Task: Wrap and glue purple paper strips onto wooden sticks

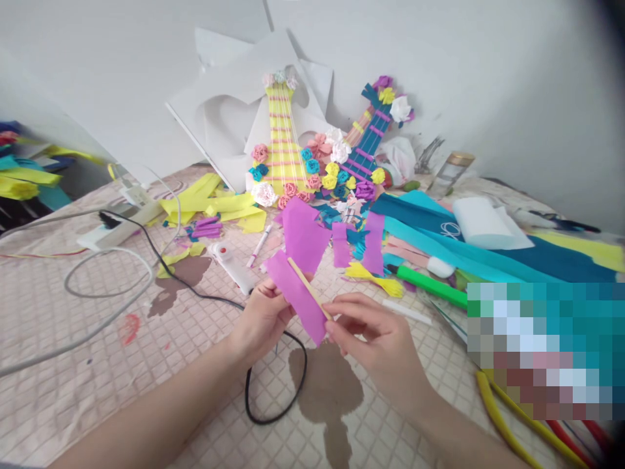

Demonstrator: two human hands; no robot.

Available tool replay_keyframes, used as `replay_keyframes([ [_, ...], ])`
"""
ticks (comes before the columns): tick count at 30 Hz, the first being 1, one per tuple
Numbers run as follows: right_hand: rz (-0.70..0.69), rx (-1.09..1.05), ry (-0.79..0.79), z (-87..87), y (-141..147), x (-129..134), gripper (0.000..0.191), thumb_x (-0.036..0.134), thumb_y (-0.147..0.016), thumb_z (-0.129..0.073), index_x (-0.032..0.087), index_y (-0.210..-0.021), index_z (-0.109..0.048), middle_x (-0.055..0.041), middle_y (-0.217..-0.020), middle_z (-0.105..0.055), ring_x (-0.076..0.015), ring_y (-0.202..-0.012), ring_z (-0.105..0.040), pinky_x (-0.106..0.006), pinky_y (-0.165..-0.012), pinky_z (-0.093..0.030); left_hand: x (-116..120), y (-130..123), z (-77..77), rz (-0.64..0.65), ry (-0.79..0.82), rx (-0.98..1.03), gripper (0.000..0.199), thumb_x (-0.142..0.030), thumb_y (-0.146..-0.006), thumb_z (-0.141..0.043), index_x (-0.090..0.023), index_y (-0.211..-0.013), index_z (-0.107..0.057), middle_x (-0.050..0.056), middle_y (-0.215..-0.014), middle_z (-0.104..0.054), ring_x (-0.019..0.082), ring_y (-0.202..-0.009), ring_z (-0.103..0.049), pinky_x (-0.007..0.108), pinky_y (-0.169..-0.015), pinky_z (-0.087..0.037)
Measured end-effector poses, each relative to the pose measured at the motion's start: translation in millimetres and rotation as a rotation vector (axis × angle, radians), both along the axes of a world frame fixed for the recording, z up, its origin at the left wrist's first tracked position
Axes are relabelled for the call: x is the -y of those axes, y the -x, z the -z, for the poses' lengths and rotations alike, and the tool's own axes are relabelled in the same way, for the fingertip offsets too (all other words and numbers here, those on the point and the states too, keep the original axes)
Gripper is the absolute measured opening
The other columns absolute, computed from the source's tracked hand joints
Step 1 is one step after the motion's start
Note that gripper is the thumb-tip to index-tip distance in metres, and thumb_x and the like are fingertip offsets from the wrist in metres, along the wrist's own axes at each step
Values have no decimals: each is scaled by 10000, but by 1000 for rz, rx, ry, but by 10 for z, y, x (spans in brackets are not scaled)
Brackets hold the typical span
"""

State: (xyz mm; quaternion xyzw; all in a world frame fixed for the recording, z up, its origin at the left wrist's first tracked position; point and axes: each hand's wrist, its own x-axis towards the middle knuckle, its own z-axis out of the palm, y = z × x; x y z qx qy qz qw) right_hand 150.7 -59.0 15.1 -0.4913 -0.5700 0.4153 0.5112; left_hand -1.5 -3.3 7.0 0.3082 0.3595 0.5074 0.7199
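Observation:
Between my hands is a strip of purple crepe paper point(300, 296), tilted down to the right. My left hand point(266, 316) pinches its lower left side. A thin wooden stick point(307, 283) lies along the strip's upper right edge, and the fingertips of my right hand point(368, 326) close on the stick's lower end. Just beyond, a larger purple paper piece point(306, 234) lies on the table. A white glue gun point(230, 266) rests left of it, beside a white marker point(260, 246).
Two guitar shapes with paper roses, one yellow point(280, 137) and one blue point(368, 146), lean at the back. A power strip point(120, 225) and a black cord point(195, 293) lie left. A green glue-stick-like tool point(430, 285), scissors-like yellow handles point(502, 417) and a paper roll point(481, 221) are right.

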Motion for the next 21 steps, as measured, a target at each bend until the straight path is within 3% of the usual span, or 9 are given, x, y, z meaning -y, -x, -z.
replay_keyframes([
  [21, -63, -199, 161, -22, -14, -19, 143, 229, -737, -661, 227, -863, -730, -31, -780, -645, -69, -484, -537, -199, -413, -466, 17, 17, -22, 58, -55, -56, 205, -226, -601, -761, -143, -769, -679, 20, -605, -686, 142, -525, -623, 226, -518, -498],
])
